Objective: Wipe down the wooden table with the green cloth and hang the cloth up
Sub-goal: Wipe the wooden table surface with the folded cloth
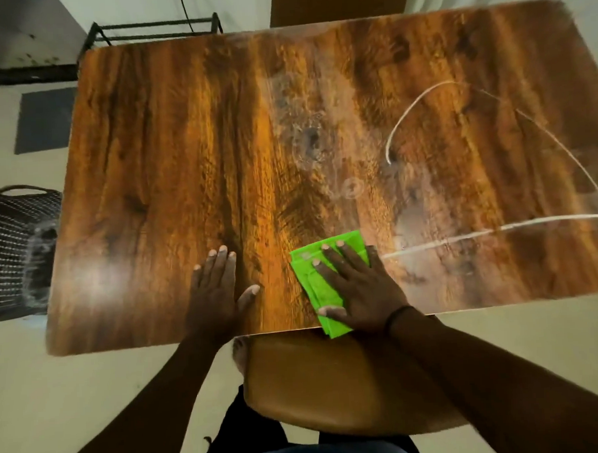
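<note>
The wooden table [191,155] fills most of the view, its top glossy with dark grain. A folded green cloth [310,284] lies on it near the front edge, right of the middle. My right hand [355,289] presses flat on the cloth with straight, spread fingers and covers most of it. My left hand [218,291] rests flat on the bare wood just to the left of the cloth, fingers straight. Pale smears and a whitish curved streak [409,118] mark the right half of the table.
A tan chair seat [331,379] sits under the front edge between my arms. A dark woven basket [14,245] stands on the floor at the left. A black metal rack [152,29] is behind the far edge, and a grey mat [43,121] lies at the far left.
</note>
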